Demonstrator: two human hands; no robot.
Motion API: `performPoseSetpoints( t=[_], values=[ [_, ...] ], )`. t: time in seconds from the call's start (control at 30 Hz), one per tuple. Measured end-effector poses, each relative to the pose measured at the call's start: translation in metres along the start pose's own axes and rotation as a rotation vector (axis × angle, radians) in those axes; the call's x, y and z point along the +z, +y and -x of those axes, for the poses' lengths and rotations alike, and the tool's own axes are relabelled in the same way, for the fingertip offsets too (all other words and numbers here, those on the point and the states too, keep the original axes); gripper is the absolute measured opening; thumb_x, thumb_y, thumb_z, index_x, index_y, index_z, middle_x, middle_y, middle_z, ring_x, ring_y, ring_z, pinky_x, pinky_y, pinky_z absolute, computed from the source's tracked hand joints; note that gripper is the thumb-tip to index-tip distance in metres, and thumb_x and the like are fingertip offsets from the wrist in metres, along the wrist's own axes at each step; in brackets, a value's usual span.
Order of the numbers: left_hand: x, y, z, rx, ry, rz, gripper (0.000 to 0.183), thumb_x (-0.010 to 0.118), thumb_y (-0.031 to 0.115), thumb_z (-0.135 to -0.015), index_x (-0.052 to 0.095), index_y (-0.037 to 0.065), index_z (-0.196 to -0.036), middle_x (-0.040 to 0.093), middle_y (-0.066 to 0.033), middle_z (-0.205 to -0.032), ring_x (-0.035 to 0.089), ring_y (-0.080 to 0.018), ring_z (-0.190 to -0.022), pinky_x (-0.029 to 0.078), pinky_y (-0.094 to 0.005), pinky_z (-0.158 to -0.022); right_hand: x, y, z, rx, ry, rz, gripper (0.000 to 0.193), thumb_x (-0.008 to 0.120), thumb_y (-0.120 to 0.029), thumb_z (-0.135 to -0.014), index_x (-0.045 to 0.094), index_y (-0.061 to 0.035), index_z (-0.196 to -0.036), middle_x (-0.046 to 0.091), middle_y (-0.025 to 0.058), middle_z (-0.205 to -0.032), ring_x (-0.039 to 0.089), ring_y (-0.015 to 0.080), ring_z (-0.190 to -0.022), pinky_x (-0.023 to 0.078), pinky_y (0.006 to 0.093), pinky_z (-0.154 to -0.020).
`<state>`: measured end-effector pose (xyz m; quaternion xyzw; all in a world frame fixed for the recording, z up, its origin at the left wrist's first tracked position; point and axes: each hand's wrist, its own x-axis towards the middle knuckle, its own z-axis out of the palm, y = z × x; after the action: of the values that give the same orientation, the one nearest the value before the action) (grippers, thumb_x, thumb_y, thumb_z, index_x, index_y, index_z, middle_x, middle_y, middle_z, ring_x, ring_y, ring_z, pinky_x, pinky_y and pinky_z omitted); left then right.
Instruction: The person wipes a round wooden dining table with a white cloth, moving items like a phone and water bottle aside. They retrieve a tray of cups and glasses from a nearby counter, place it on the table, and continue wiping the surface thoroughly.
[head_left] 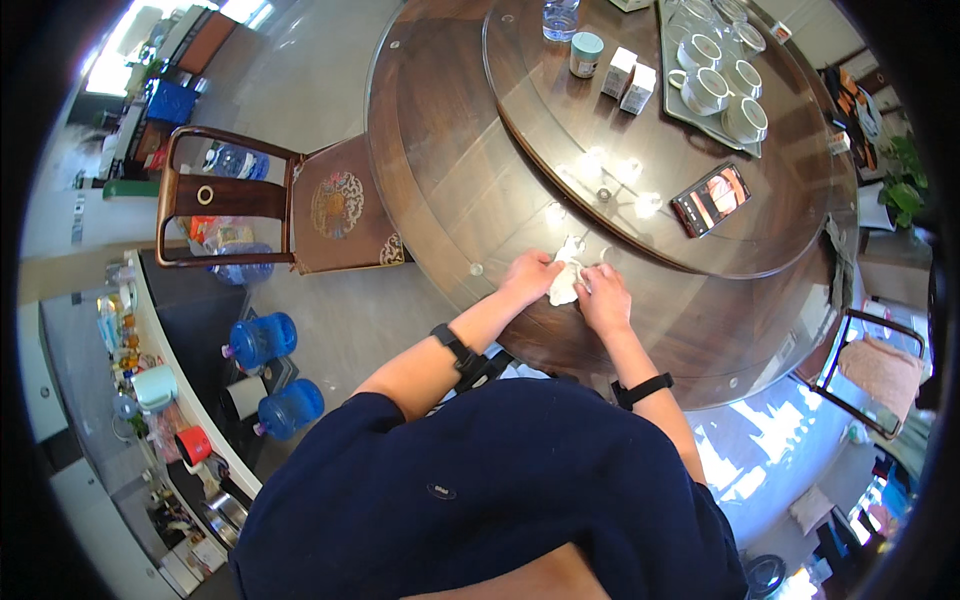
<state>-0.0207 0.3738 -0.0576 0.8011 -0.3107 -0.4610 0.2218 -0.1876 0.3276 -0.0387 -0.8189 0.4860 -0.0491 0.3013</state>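
Between my hands, near the front edge of the round wooden table (440, 170), is a crumpled white tissue (565, 285). My left hand (530, 277) is closed on its left side, with thumb and fingers pressed together. On its right side the fingers of my right hand (605, 297) are curled and pinch it. Part of the tissue sticks up past my fingertips and part hangs down between my hands. Just beyond them lies the raised glass-topped turntable (540, 130).
A phone (711, 199) with a lit screen lies on the turntable. Farther back stand two small white boxes (628, 80), a jar with a pale green lid (586, 55) and a tray (672, 110) of cups. A wooden chair (335, 210) is at the left, with blue water jugs (262, 340) nearby.
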Motion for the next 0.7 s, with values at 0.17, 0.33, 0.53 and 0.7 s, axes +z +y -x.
performPoseSetpoints(
  t=[0.17, 0.33, 0.53, 0.7],
  values=[
    [-0.011, -0.007, -0.002, 0.067, -0.257, 0.051, 0.025, 0.068, 0.029, -0.088, 0.064, 0.004, -0.089, 0.065, -0.0046, -0.075, 0.063, -0.0154, -0.073, 0.052, -0.0302, -0.069, 0.013, -0.015, 0.019, 0.044, 0.118, -0.398, 0.013, 0.068, -0.014, -0.082, 0.061, -0.0053, -0.089, 0.064, 0.0114, -0.107, 0.061, 0.0312, -0.096, 0.051, 0.0397, -0.083],
    [-0.033, -0.019, 0.02, -0.063, -0.453, 1.12, 0.014, 0.062, 0.01, -0.088, 0.059, 0.002, -0.099, 0.065, -0.0083, -0.099, 0.061, -0.0171, -0.094, 0.048, -0.0296, -0.083, 0.012, -0.05, 0.042, 0.36, 0.111, -1.154, 0.007, 0.065, -0.008, -0.088, 0.058, -0.0066, -0.09, 0.06, -0.0019, -0.082, 0.052, 0.0037, -0.074, 0.042, 0.0209, -0.064],
    [-0.061, -0.002, 0.039, -0.027, -0.624, 1.231, 0.022, 0.063, 0.009, -0.091, 0.058, -0.001, -0.11, 0.065, -0.0118, -0.11, 0.061, -0.0219, -0.11, 0.048, -0.0361, -0.1, 0.006, -0.073, 0.068, 0.552, 0.523, -1.727, 0.013, 0.066, -0.004, -0.084, 0.057, -0.0094, -0.092, 0.059, -0.0013, -0.083, 0.057, 0.0101, -0.079, 0.047, 0.0249, -0.072],
    [-0.053, 0.005, 0.046, -0.15, -0.929, 1.106, 0.04, 0.064, 0.011, -0.093, 0.054, -0.007, -0.127, 0.063, -0.0175, -0.123, 0.061, -0.0235, -0.115, 0.05, -0.0355, -0.1, -0.008, -0.052, 0.099, 0.558, 0.682, -1.723, 0.018, 0.068, -0.002, -0.083, 0.059, -0.0091, -0.097, 0.062, 0.0006, -0.085, 0.061, 0.0129, -0.078, 0.05, 0.0269, -0.073]
  ],
)
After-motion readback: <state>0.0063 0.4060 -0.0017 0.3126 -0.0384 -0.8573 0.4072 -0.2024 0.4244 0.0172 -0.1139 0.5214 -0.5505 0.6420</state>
